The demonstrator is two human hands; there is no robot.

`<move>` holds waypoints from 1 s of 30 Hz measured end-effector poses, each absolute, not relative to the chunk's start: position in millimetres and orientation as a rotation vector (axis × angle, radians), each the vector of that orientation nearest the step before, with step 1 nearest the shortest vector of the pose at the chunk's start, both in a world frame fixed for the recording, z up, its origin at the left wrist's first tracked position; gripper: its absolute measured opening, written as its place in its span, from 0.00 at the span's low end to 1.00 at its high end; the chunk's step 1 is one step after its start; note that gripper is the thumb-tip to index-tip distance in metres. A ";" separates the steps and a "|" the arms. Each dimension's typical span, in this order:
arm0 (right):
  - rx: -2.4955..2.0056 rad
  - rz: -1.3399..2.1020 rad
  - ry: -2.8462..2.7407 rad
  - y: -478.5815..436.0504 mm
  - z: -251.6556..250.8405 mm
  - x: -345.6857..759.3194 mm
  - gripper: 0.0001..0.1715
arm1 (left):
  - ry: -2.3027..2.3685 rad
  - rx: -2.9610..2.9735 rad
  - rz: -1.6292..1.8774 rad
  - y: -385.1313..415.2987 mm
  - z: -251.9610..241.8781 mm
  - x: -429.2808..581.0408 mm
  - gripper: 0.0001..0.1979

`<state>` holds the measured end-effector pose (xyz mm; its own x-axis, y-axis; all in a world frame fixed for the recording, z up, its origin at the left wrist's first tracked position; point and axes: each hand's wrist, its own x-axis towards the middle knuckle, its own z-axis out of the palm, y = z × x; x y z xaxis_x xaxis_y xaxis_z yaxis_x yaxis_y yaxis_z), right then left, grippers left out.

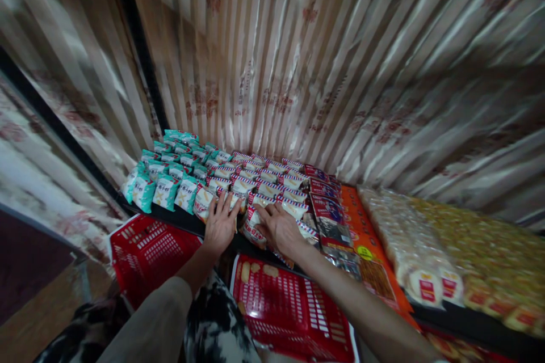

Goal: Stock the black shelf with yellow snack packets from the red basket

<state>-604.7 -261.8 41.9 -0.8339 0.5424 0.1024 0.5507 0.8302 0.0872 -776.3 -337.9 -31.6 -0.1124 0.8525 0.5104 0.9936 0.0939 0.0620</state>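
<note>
My left hand (220, 221) lies with spread fingers on the front of a row of white snack packets with red and blue striped edges. One such packet (204, 201) shows just left of its fingers. Beside it, my right hand (281, 228) has its fingers and thumb bent around a front snack packet (252, 229) of the same kind; part of that packet is hidden under the hand. More striped packets (244, 184) stand in rows behind both hands. To the left are rows of teal and white snack packets (165, 190).
Red plastic baskets (164, 249) hang or stand below the shelf edge, another basket (293, 306) under my right arm. Rightward lie dark packets (334, 221), an orange bag (374, 261) and clear-wrapped goods (395, 238). A black post (140, 51) and pleated curtain (272, 68) close off the back.
</note>
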 end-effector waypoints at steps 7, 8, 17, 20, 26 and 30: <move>-0.899 -0.132 -2.931 -264.6 36.6 -619.1 0.27 | -1.939 -1.877 -0.604 -343.9 -35.0 -780.7 0.26; -0.898 -0.120 -2.933 -264.6 36.5 -621.5 0.26 | -1.931 -1.864 -0.618 -343.4 -35.4 -780.8 0.25; -0.975 -0.039 -2.900 -261.8 31.7 -627.7 0.27 | -1.735 -1.781 -0.813 -363.8 -60.2 -758.5 0.15; -0.955 -0.001 -2.883 -261.1 29.3 -625.9 0.26 | -1.562 -1.957 -0.778 -372.1 -77.7 -738.2 0.14; -0.970 0.030 -2.750 -239.1 40.6 -618.5 0.24 | -1.734 -1.872 -0.732 -371.3 -89.5 -715.4 0.18; -1.067 -0.114 -2.842 -215.5 51.7 -620.4 0.19 | -1.751 -1.892 -0.711 -371.6 -88.3 -715.3 0.21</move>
<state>-620.4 -215.5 51.7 -0.7484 0.6517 0.1234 0.6595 0.7510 0.0333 -715.3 -371.6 -88.3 0.0548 0.7572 0.6509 0.9966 -0.0812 0.0105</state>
